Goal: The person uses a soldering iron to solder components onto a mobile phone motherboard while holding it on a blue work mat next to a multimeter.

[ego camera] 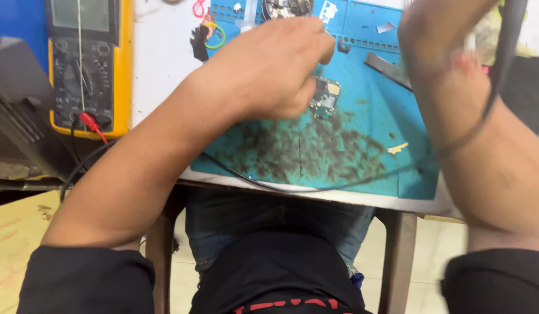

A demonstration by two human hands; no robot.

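Yellow multimeter [88,64] w/ red probe plug [90,123], well left of blue work mat [362,139]. Metal tweezers [388,70] on mat, upper right. Coloured wire loops [210,29] at mat's top-left edge. Beige scrap [398,148] on mat, lower right.

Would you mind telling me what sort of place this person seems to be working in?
Most likely an electronics repair bench. A yellow multimeter with a red probe lead stands at the left, a stained blue work mat covers the table, and a small circuit board lies on it just beside the left hand.
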